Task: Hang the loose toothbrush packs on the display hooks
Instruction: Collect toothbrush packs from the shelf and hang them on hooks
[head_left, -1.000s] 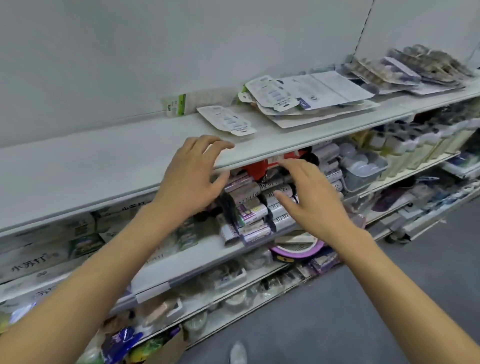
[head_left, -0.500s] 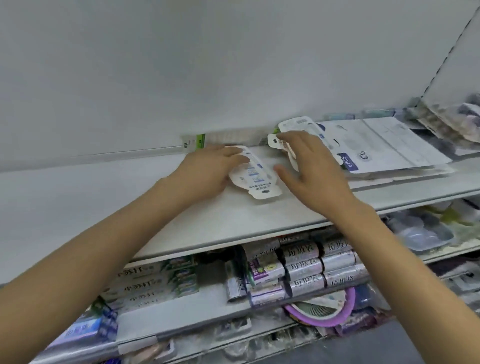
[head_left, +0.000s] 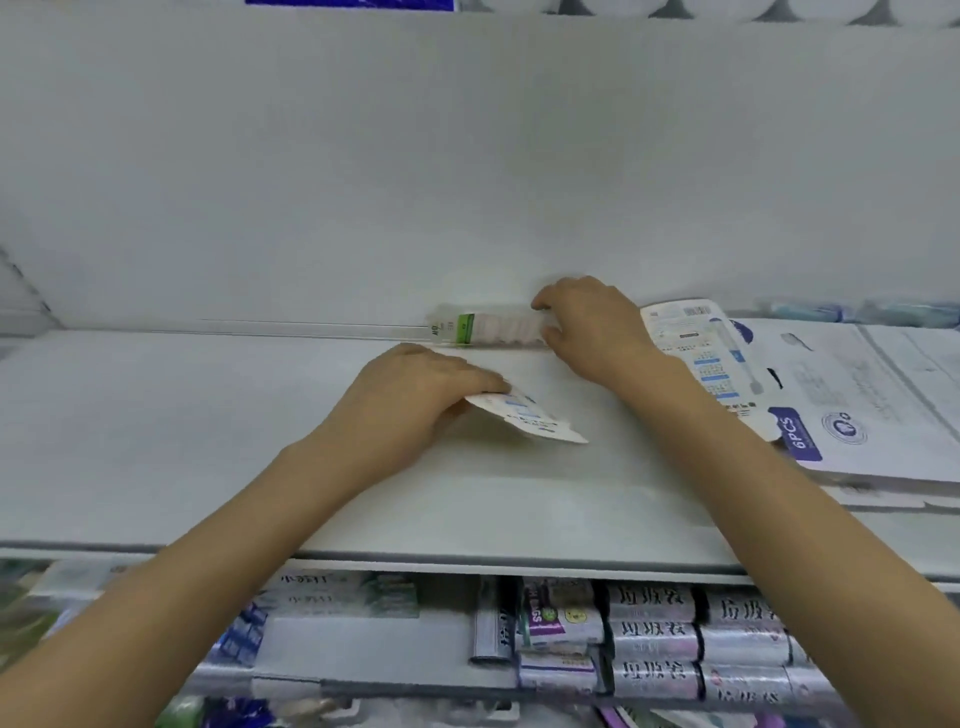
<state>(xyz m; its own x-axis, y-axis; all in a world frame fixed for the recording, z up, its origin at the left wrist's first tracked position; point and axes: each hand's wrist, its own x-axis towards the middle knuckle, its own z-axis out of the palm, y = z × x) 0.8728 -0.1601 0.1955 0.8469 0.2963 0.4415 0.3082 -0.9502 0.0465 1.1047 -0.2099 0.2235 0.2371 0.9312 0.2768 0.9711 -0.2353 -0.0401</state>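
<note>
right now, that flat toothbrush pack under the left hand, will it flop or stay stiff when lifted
Probably fairly stiff: the toothbrush pack looks like a flat card and its free end juts straight out from under the left hand. Likely light, being so thin. It may slide easily on the smooth white shelf.

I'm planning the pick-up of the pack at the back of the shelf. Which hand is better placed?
The right hand: it already touches the clear pack at the back; the left hand holds a white pack.
</note>
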